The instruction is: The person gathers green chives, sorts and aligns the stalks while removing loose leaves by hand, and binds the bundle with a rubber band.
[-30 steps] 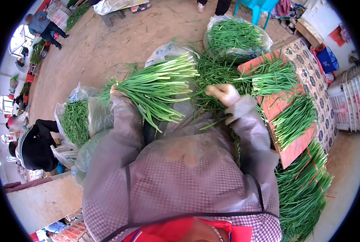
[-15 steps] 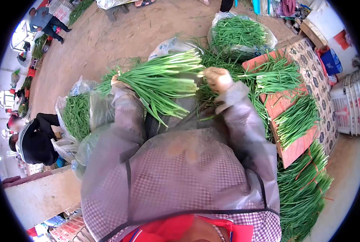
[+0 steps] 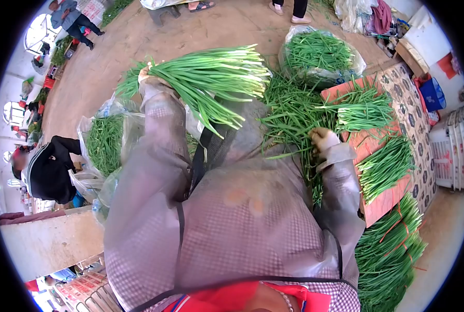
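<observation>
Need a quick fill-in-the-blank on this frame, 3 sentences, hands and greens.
1. The left hand grips a bundle of green onions and holds it ____ above the lap.
2. The right hand reaches into the loose pile of greens that lies beside the ____ board.
3. The bag of greens beyond the pile is made of clear ____.

Missing words: raised; red; plastic

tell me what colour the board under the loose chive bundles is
Reddish-orange; the board shows best in the head view, at the right.
</observation>
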Tool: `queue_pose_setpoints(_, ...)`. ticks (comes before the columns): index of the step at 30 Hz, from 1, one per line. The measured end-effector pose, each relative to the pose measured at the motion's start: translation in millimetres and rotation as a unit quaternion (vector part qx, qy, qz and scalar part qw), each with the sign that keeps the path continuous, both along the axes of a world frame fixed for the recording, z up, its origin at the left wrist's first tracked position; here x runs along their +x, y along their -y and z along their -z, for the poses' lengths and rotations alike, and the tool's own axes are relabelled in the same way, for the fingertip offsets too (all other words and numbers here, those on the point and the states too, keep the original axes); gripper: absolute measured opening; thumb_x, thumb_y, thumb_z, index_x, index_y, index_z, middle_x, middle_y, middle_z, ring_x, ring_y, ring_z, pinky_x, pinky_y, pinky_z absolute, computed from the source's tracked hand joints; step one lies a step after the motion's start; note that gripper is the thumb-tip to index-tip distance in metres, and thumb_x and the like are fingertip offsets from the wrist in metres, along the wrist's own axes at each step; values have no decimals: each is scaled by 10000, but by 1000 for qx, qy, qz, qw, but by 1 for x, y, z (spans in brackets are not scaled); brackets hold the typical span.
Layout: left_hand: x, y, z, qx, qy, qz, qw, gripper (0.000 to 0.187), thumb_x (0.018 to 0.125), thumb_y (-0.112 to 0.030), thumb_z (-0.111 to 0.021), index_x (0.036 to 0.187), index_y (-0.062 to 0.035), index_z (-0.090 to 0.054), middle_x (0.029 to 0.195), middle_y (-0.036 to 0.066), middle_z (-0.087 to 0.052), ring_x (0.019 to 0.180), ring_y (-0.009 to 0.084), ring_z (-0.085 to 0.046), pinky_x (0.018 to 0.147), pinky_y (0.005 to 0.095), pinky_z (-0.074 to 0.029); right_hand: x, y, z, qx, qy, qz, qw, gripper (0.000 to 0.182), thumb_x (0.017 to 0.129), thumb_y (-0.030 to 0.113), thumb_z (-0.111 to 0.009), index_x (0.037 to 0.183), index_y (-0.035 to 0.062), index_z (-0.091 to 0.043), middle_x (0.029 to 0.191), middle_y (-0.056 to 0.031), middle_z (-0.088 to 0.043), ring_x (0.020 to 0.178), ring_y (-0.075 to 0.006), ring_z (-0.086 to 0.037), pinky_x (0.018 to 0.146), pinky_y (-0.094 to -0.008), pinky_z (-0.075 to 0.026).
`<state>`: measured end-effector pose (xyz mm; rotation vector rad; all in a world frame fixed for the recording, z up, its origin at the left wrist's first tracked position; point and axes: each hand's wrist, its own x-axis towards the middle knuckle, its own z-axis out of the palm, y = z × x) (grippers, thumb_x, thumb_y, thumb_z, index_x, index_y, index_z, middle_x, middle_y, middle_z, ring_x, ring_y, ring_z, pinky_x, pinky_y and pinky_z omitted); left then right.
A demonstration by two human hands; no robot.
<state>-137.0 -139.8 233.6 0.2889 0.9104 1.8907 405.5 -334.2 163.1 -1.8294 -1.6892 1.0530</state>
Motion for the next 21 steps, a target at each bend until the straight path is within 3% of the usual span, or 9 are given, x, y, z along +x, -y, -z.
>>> queue_pose_setpoints(1, 1, -8, -5, 33, -12, -22, 999, 125, 860, -79, -513, 914, -15, -419, 826, 258, -584, 741, 397, -623, 637, 591, -520, -8, 4, -15, 100, 192, -80, 973, 294, 833, 261, -592, 1061, 81, -634, 841, -142, -660, 735, -285, -638, 651, -343, -502)
queue_pose_setpoints(3, 6, -22, -22, 36, -67, -42, 996, 108, 863, -75, -473, 918, -8, -410, 824, 250, -576, 769, 399, -618, 665, 601, -515, -32, 5, -44, 17, 244, -39, 969, 369, 817, 273, -594, 1123, 68, -614, 1084, -189, -617, 998, -341, -589, 857, -357, -468)
queue_pose_setpoints(5, 26, -25, -52, 8, -25, -43, 999, 115, 859, -82, -421, 945, -8, -401, 846, 242, -569, 797, 402, -606, 710, 604, -508, -50, 2, -62, 118, 74, -108, 984, 347, 827, 273, -587, 1105, 69, -625, 1046, -183, -635, 967, -303, -613, 848, -345, -475)
queue_pose_setpoints(7, 26, -40, -58, 22, -67, -24, 997, 144, 849, -91, -385, 976, -24, -400, 877, 236, -566, 809, 398, -597, 739, 600, -501, -77, -1, -91, -8, -70, -296, 953, 339, 850, 273, -578, 1102, 51, -622, 1023, -164, -646, 938, -286, -625, 837, -346, -479)
queue_pose_setpoints(9, 17, -62, -59, 61, 25, 10, 998, 154, 843, -83, -394, 985, -25, -397, 881, 243, -567, 805, 402, -598, 731, 599, -502, -111, -1, -57, 145, -194, -388, 889, 298, 872, 235, -578, 1090, 37, -624, 942, -119, -668, 786, -222, -641, 739, -336, -509)
queue_pose_setpoints(12, 51, -52, -87, 69, -10, 16, 997, 163, 820, -51, -399, 980, -16, -392, 848, 260, -557, 800, 416, -597, 721, 600, -503, -145, -3, -69, 45, -232, -243, 941, 296, 875, 217, -608, 1069, -7, -615, 817, -67, -637, 641, -118, -576, 595, -266, -511)
queue_pose_setpoints(16, 74, -51, -101, 97, -22, 4, 995, 151, 794, -10, -415, 944, -6, -405, 790, 247, -545, 729, 417, -593, 673, 586, -514, -165, -13, -106, -126, -192, -363, 903, 515, 846, 355, -619, 1218, 14, -517, 1140, -141, -586, 843, -207, -624, 735, -315, -519)
queue_pose_setpoints(19, 116, -47, -120, 108, -20, -31, 993, 132, 799, -49, -435, 918, 7, -416, 789, 212, -532, 732, 382, -575, 679, 547, -514, -197, -16, -96, 58, -158, -394, 904, 698, 813, 442, -626, 1319, 13, -410, 1225, -159, -543, 1079, -254, -558, 940, -319, -424)
queue_pose_setpoints(21, 147, -32, -143, 67, 86, 12, 994, 95, 788, -119, -433, 816, -32, -407, 698, 132, -453, 642, 291, -493, 726, 530, -493, -199, -25, -123, 10, -192, -348, 918, 675, 830, 406, -619, 1327, 10, -392, 1231, -171, -539, 1143, -263, -515, 976, -324, -388)
